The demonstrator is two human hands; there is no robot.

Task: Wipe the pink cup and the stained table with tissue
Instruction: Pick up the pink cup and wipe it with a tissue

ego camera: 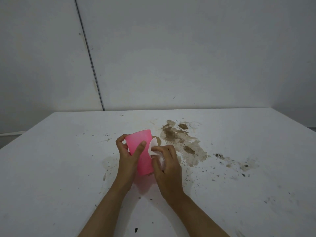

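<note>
My left hand (127, 159) grips the pink cup (142, 139) above the middle of the white table (59, 159), thumb across its near side and fingers round its left side. The cup is tilted, its rim pointing away from me. My right hand (168, 166) pinches a crumpled white tissue (153, 147) and presses it against the cup's right side. A large brown stain (181, 141) spreads over the table just beyond and to the right of the cup.
Smaller dark stains and specks (242, 165) trail off to the right and dot the near half of the table. A round tan patch (158, 140) shows behind the tissue. A grey wall (171, 57) rises behind the table's far edge.
</note>
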